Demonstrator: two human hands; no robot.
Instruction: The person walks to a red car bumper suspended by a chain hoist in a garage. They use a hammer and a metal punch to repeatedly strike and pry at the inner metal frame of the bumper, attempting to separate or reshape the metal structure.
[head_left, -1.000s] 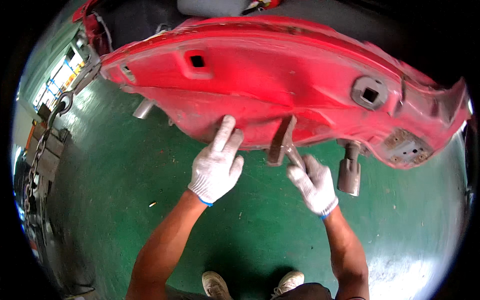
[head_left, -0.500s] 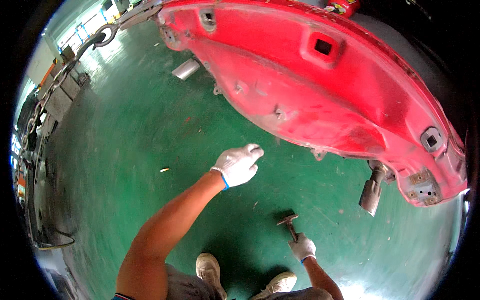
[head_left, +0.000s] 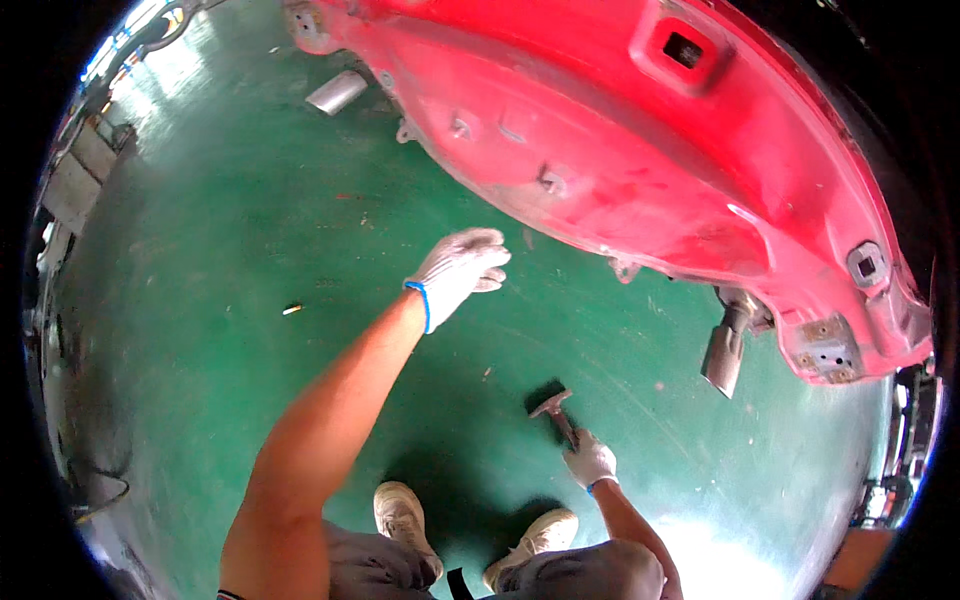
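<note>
My left hand [head_left: 462, 264], in a white knit glove with a blue cuff, is held out over the floor, just short of the lower edge of a red car body panel [head_left: 600, 140]. Its fingers are loosely bent and apart, with nothing between them. My right hand [head_left: 590, 460], gloved alike, is wrapped round the handle of a hammer [head_left: 553, 405] low at the right, in front of my shoes. The hammer's head points away from me and touches nothing on the panel. Square holes and small metal tabs show on the scuffed panel.
Two exhaust tips, one at the left [head_left: 337, 92] and one at the right [head_left: 724, 358], stick out below the panel. A cigarette butt [head_left: 292, 309] lies on the green floor [head_left: 200, 400]. Grey blocks [head_left: 80, 180] stand at the far left. My shoes [head_left: 403, 520] are planted at the bottom.
The view has shifted, so the panel sits higher in the picture. My left hand's fingers have loosened and spread. My right hand still grips the hammer, held a little farther left.
</note>
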